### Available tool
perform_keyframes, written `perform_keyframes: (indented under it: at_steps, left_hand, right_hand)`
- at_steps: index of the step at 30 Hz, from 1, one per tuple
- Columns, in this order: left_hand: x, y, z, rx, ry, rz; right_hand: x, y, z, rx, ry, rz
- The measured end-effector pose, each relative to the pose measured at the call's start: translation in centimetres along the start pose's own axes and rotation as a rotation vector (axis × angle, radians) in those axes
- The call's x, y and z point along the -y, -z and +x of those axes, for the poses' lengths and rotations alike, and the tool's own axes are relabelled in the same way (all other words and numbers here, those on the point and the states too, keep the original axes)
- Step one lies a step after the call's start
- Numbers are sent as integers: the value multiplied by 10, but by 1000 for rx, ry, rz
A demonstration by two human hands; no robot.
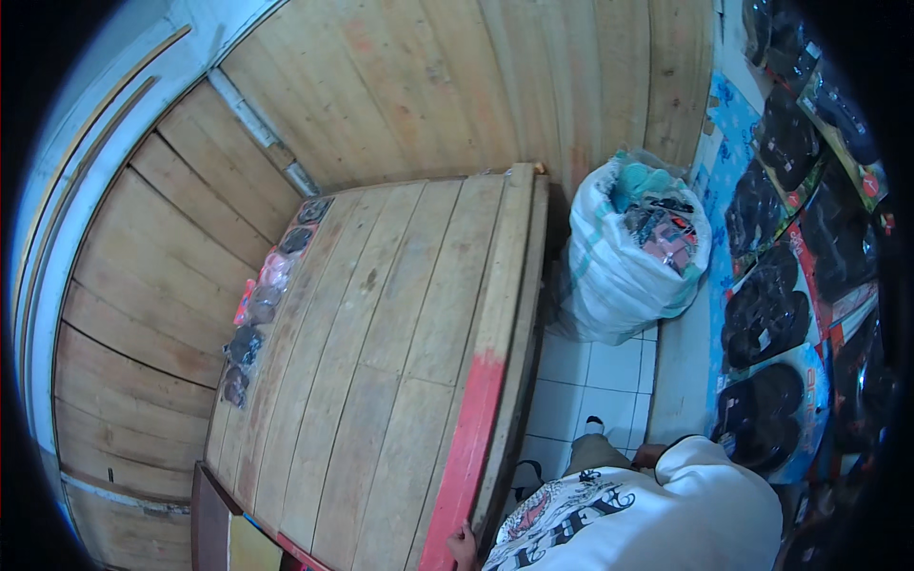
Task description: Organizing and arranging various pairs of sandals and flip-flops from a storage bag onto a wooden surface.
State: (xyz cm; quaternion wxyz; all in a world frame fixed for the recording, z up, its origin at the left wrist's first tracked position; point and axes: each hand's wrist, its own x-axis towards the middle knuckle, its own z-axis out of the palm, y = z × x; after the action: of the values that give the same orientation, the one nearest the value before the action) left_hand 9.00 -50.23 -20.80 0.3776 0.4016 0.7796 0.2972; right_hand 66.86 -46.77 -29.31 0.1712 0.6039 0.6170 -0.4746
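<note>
My left hand (463, 547) rests at the red-painted edge (468, 435) of a wooden plank platform (357, 342), fingers at the board's side; whether it grips the edge is unclear. By my hip on the right, my right hand (648, 455) is partly hidden by the white sleeve, and its fingers cannot be made out. Along the platform's far left side lies a row of plastic-wrapped items, among them a dark one (245, 345) and a pink one (277, 270). A white woven sack (607, 285), filled with packaged goods (664, 239), stands on the floor beyond the platform's right side.
Wooden plank walls (428, 86) enclose the platform at the back and left. Packaged dark goods (764, 421) hang along the right wall. A narrow white-tiled floor (571, 392) runs between platform and right wall. A strap-like black thing (530, 475) lies beside my legs.
</note>
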Motion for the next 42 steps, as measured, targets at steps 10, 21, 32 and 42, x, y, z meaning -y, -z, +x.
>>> perform_keyframes:
  at_steps: [10, 21, 32, 42]
  left_hand:
    - [27, -147, 63, 568, 305, -79]
    - [-164, -180, 166, 654, -318, 360]
    - [-543, -263, 347, 1004, -14, -293]
    - [-697, -380, 386, 1124, -520, 60]
  right_hand:
    - [-40, 177, 60, -433, -108, 98]
    - [-40, 228, 24, -418, -267, 403]
    - [-101, 184, 45, -344, -549, 814]
    - [-6, 436, 63, -1196, -270, 1211]
